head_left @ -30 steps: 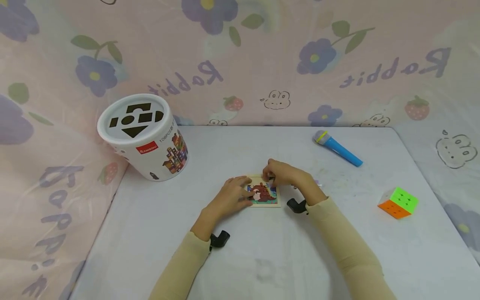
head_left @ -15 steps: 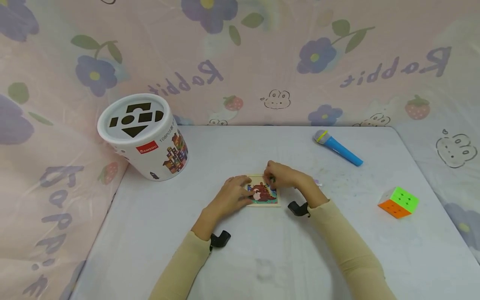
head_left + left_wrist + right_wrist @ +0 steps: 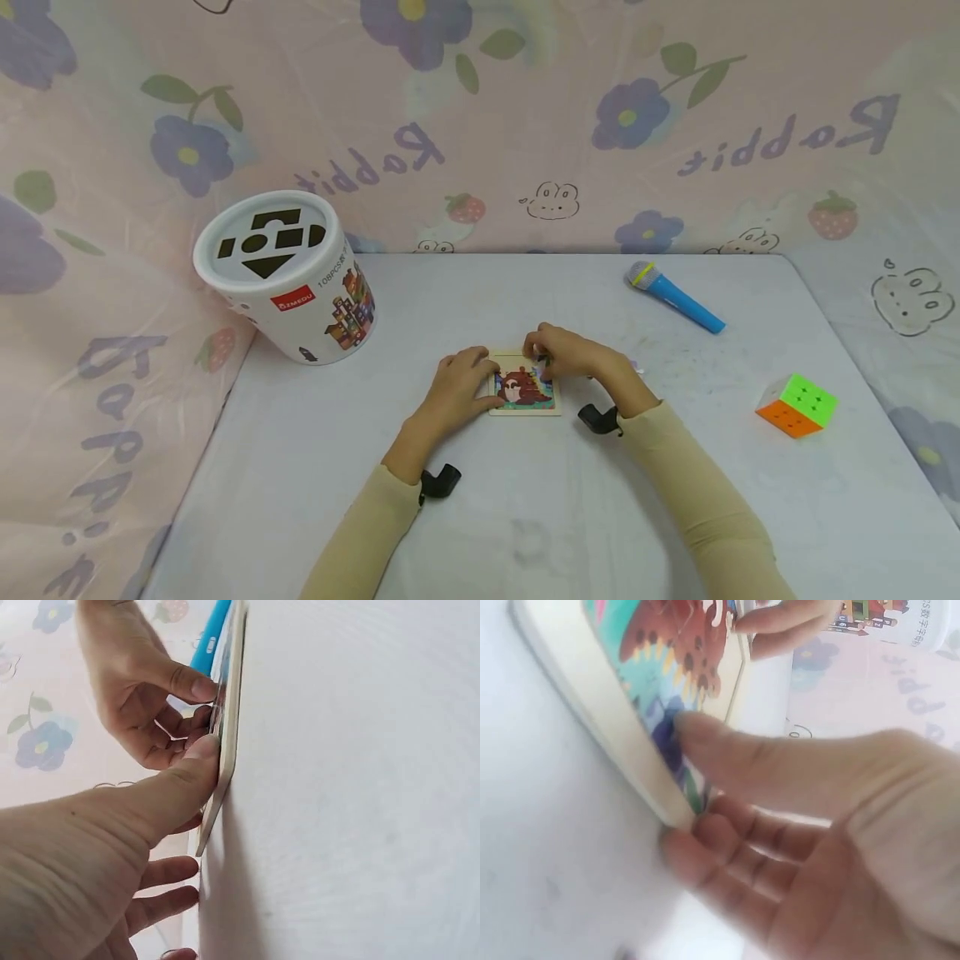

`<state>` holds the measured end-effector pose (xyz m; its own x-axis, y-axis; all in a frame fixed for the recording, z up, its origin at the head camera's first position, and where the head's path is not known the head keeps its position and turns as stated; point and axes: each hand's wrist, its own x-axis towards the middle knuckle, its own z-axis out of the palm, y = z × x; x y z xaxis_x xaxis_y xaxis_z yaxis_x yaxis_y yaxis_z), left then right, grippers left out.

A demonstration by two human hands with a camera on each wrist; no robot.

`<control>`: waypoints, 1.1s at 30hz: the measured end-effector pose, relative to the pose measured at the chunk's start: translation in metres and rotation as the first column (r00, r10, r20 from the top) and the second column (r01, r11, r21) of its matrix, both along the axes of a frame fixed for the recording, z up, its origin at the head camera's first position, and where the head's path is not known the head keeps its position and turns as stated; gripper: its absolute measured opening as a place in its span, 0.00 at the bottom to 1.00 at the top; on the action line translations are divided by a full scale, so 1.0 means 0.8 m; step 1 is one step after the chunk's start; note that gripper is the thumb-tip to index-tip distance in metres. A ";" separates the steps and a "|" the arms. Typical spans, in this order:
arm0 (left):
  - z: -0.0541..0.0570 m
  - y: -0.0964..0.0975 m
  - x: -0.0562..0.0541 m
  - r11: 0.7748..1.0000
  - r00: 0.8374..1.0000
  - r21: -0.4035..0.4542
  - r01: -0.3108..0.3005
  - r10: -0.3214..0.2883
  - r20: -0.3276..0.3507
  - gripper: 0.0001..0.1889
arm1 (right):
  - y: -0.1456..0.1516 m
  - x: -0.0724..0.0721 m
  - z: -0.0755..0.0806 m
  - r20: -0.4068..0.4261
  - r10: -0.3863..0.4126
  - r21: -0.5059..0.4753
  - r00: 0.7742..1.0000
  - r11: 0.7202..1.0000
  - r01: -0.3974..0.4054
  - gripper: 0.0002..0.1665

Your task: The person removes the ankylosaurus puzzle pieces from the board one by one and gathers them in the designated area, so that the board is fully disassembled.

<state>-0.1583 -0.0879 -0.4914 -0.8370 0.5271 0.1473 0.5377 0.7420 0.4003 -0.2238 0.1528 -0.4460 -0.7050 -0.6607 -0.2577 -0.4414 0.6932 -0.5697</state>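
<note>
Likely light and stiff, the dinosaur jigsaw (image 3: 522, 390) suits rim holds; the right hand (image 3: 570, 350) pinches its corner, the left hand (image 3: 454, 388) spreads its fingers.

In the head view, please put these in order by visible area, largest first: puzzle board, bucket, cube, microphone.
1. Bucket
2. Puzzle board and cube: too similar to rank surely, because the board is partly covered
3. Microphone: long, but thin

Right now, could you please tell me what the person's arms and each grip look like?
The left sleeve and right sleeve are plain beige; a black angled device shows at each wrist. The left grip and right grip are ungloved.
</note>
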 end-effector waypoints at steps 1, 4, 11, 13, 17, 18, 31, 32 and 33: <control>0.002 0.001 0.001 1.000 1.000 -0.027 -0.015 0.015 0.002 0.28 | 0.000 0.000 0.001 -0.001 -0.003 0.003 1.000 1.000 0.003 0.20; 0.009 0.003 0.005 0.996 0.999 -0.081 -0.040 0.041 0.009 0.30 | 0.000 0.000 0.003 0.002 -0.013 0.014 1.000 1.000 0.013 0.19; 0.011 0.004 0.006 0.989 0.999 -0.145 -0.025 0.030 0.032 0.32 | -0.002 0.000 0.005 -0.018 0.010 0.047 1.000 0.999 -0.009 0.18; 0.011 0.005 0.005 0.989 0.999 -0.150 -0.016 0.023 0.041 0.32 | -0.003 0.000 0.006 -0.028 0.023 0.063 0.999 0.998 -0.021 0.17; 0.010 0.005 0.004 0.988 0.999 -0.151 -0.007 0.014 0.044 0.32 | -0.004 0.002 0.005 -0.062 0.066 0.087 0.996 0.994 -0.060 0.15; 0.009 0.005 0.003 0.988 0.999 -0.153 -0.006 0.012 0.039 0.32 | -0.004 0.002 0.004 -0.071 0.075 0.090 0.995 0.994 -0.069 0.14; 0.014 0.010 0.007 0.989 0.992 -0.140 0.054 -0.036 0.125 0.28 | -0.004 0.003 0.001 -0.101 0.118 0.082 0.988 0.991 -0.110 0.14; 0.014 0.010 0.008 0.989 0.991 -0.137 0.056 -0.038 0.126 0.27 | -0.004 0.003 0.001 -0.102 0.118 0.084 0.988 0.990 -0.109 0.14; 0.015 0.010 0.008 0.989 0.991 -0.136 0.056 -0.039 0.128 0.26 | -0.004 0.003 0.001 -0.098 0.113 0.083 0.989 0.991 -0.105 0.14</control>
